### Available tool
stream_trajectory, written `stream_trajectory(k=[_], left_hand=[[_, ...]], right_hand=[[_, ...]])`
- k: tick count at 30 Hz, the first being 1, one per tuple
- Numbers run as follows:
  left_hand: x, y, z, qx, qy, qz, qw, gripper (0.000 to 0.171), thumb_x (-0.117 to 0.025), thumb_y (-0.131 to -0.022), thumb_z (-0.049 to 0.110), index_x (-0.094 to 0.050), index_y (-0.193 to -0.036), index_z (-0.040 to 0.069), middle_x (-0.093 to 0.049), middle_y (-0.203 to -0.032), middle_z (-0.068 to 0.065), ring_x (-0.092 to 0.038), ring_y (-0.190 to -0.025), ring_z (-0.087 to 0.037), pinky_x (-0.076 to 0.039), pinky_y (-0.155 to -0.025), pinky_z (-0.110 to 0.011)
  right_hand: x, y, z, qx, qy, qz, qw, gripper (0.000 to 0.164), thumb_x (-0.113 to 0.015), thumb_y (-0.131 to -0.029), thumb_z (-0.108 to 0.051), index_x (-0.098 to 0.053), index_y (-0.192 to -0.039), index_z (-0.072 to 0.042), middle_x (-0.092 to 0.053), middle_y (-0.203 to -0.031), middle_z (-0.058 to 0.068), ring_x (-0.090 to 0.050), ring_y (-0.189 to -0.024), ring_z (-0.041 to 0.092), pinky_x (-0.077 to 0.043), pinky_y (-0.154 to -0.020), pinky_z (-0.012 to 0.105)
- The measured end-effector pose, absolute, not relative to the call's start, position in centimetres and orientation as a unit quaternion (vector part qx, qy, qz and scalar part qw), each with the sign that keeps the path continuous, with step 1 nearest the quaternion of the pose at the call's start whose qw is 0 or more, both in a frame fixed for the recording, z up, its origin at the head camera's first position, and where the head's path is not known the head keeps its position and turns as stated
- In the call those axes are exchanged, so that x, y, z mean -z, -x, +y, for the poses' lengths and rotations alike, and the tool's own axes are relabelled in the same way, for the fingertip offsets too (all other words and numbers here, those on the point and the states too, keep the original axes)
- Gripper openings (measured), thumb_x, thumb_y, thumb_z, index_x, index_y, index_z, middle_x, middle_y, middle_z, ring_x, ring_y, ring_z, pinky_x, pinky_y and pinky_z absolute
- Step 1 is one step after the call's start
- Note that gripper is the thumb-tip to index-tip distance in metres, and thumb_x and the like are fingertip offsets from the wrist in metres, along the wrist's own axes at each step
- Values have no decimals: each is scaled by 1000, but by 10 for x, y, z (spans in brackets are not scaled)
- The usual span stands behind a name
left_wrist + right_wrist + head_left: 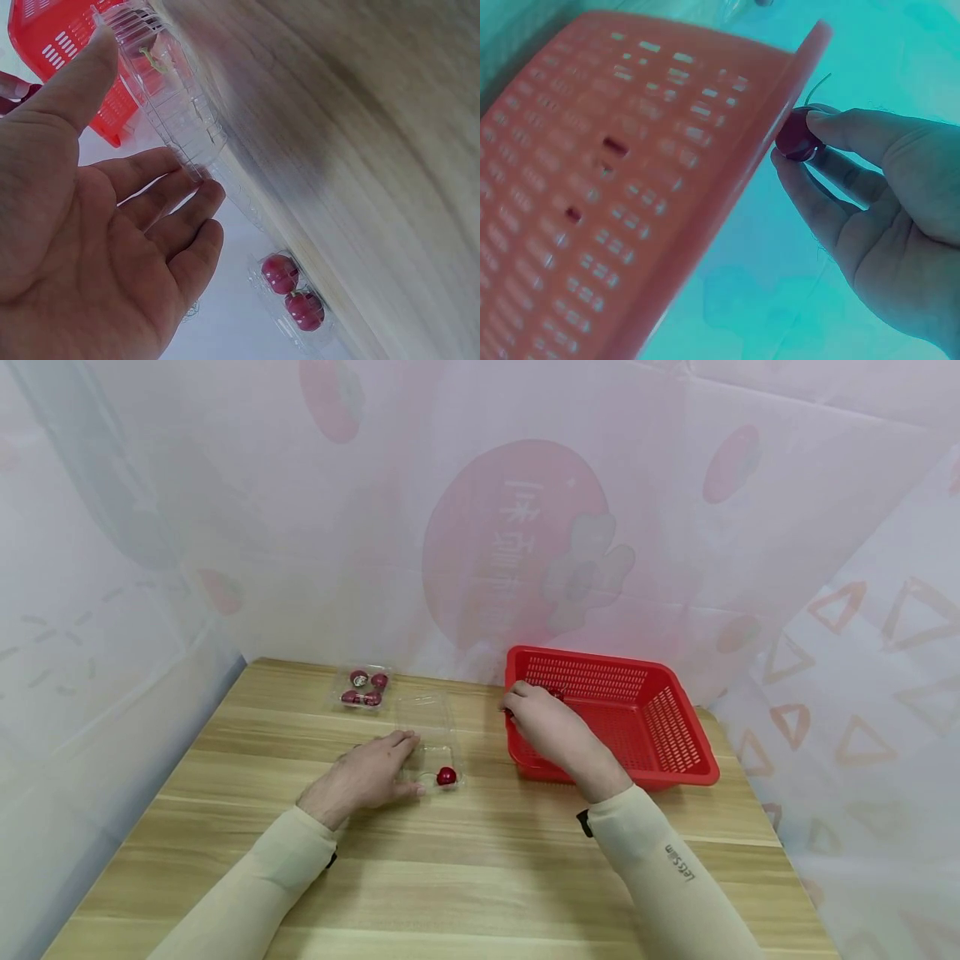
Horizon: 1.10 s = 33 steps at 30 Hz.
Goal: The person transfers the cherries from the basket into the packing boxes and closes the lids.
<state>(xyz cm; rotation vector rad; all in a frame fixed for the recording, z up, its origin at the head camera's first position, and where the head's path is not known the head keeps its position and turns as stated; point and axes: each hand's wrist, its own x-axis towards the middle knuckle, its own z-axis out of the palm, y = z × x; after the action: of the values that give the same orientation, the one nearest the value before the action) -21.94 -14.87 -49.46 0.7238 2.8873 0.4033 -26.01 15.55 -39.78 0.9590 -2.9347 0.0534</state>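
In the right wrist view my right hand (900,187) pinches a dark red cherry (798,138) with a thin stem between thumb and fingers, right at the rim of the red basket (727,202). From the head, that right hand (551,727) reaches over the basket's left rim. My left hand (371,772) rests beside an open clear plastic box (438,756), fingers relaxed and touching its edge. One red cherry (447,776) lies in the box's near right part. Seen from the left wrist, the left hand's (112,232) thumb and fingertips lie along the box wall (169,112).
A second clear box (360,702) with several cherries stands at the back left of the wooden table (450,877). Dark red fruit (557,694) shows inside the basket near its left end. A printed white sheet (375,527) hangs behind the table.
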Motion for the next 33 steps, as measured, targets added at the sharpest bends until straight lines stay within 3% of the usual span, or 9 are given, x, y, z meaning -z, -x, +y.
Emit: stream_trajectory(k=[23,33], left_hand=[[493,219,-149,-141,-240,958,65,88,-90,-104,50,-60,-164,-6,-62,-171,-28,-69,-150,-51,-60,-127,-65],[494,219,-149,-138,-241,959,65,87,-90,-104,50,-60,-164,-6,-63,-170,-28,-70,-149,-52,-60,-126,-65]], right_hand=[[421,245,112,-39,-365,-930,16,23,-74,-111,4,-83,-130,-4,-79,-130,13,-79,-122,30,-71,-107,39],[439,243,95,-16,-371,-928,17,23,-80,-109,1,-84,-131,-6,-79,-132,11,-79,-121,28,-71,-105,35]])
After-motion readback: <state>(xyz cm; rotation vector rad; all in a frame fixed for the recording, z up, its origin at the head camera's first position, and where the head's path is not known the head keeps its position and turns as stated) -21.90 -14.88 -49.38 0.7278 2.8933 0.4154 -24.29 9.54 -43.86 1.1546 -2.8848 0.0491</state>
